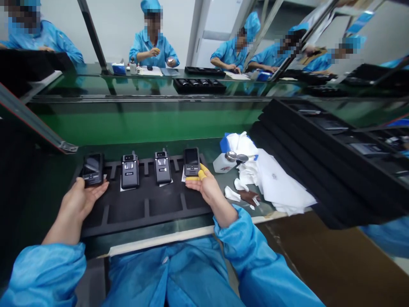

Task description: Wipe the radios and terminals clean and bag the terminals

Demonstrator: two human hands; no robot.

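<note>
My left hand grips a black handheld radio by its lower end, screen up, over the left end of a black foam tray. At the tray's right end, my right hand, with yellow finger cots, holds another handheld radio, also screen up. Its thumb lies by the radio's lower right corner and its fingers reach beneath. Between my hands, two more radios, one left of centre and one right of centre, lie back up with stubby antennas pointing away. White paper pieces show under them.
Right of the tray are a white bottle with a metal cap, a blue tissue box, crumpled tissues and white sheets. Stacked black trays stand farther right. Co-workers in blue sit across a green-topped bench.
</note>
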